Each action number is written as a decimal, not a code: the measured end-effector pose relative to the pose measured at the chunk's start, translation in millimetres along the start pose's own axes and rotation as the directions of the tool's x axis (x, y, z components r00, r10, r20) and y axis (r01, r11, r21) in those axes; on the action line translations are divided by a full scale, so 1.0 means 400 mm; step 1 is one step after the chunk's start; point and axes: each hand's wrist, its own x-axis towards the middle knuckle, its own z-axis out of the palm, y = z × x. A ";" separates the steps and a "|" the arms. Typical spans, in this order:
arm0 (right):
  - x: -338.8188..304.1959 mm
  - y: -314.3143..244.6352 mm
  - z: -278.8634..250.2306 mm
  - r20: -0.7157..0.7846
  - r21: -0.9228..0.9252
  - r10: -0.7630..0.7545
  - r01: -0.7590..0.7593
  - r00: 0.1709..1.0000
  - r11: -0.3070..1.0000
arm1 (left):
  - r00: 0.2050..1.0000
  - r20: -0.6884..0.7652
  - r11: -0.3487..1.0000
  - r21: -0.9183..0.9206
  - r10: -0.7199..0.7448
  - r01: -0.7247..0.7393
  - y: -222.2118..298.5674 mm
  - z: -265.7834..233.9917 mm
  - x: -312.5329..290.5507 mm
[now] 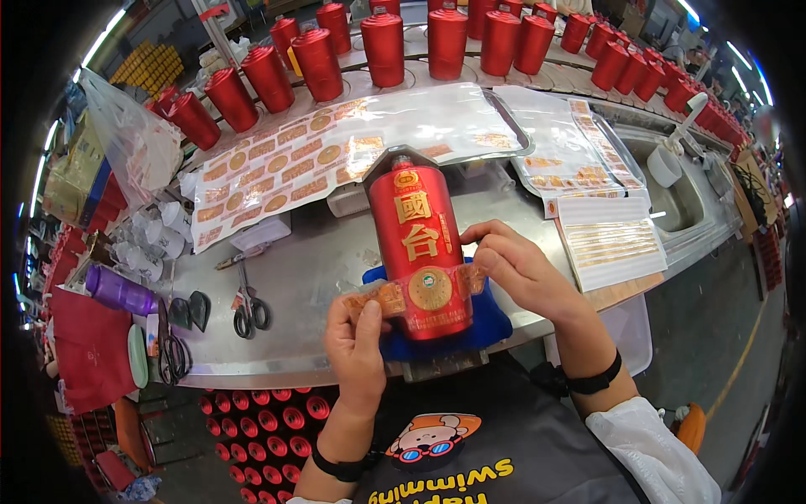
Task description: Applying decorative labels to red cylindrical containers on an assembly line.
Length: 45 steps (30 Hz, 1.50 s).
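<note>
— "Presently, which step?"
— "Likely labelling: left grip (357,344) pinches the label (430,288) at left, right grip (520,273) seemingly at right; bottle (411,214) on blue cradle (495,323). Next calls for even smoothing."

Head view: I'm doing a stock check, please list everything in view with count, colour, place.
Table: 1, silver, centre
Front bottle: 1, red and gold, centre
Sticker strip: 1, clear and gold, across it
Cradle: 1, blue, beneath bottle
Standing bottles: many, red, far side
Sticker sheets: several, white and gold, mid-table
Scissors: 2 pairs, dark, left
Tumbler: 1, purple, left
Plastic bag: 1, clear, far left
Sink: 1, silver, right
Round pieces: many, red, below table
Apron: 1, black, bottom
Hands: 2, bare, pinching strip ends
</note>
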 end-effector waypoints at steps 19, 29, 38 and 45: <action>-0.001 -0.004 0.012 0.029 0.053 0.073 -0.075 0.997 0.996 | 0.998 0.041 0.998 0.038 -0.051 0.049 -0.010 -0.012 0.011; -0.001 0.004 0.012 0.026 -0.016 0.039 -0.039 0.999 0.999 | 0.997 0.077 0.942 0.336 -0.004 -0.022 -0.034 -0.040 0.027; -0.003 0.013 0.021 -0.033 -0.005 -0.008 0.008 0.999 1.000 | 0.936 0.285 0.924 0.259 0.206 -0.282 -0.012 0.014 0.031; -0.008 0.018 0.024 -0.048 -0.007 -0.011 0.011 0.999 1.000 | 0.968 0.239 0.990 0.095 0.080 -0.106 -0.002 0.031 0.035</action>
